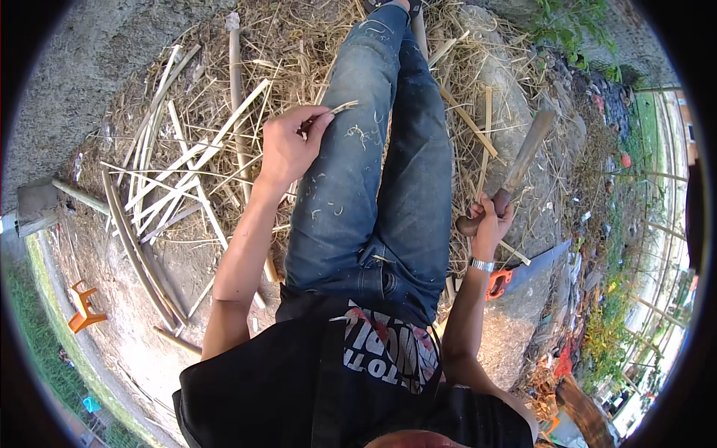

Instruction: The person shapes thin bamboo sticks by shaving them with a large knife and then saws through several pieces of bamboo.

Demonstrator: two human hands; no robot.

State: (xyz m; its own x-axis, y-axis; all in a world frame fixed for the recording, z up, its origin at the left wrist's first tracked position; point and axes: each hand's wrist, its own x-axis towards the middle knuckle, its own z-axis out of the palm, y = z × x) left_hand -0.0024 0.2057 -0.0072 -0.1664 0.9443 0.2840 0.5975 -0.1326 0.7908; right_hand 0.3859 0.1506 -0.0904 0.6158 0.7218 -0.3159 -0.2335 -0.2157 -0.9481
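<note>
My left hand [290, 148] is closed in a pinch above my thigh, with a short pale wood sliver [344, 107] sticking out past the fingertips. On the other side, my right hand [490, 222] grips the wooden handle of a machete [526, 153], whose blade points away from me and to the right. The blade is apart from the sliver. Curly shavings cling to my jeans [343, 160]. Beside my right wrist lies a handsaw [539, 266] with an orange handle.
Pale split strips [187, 160] lie criss-crossed on the ground at left, near curved poles [138, 250]. Straw and shavings [299, 37] cover the ground ahead. A stone slab [497, 82] lies at right, an orange plastic stool [86, 308] at far left.
</note>
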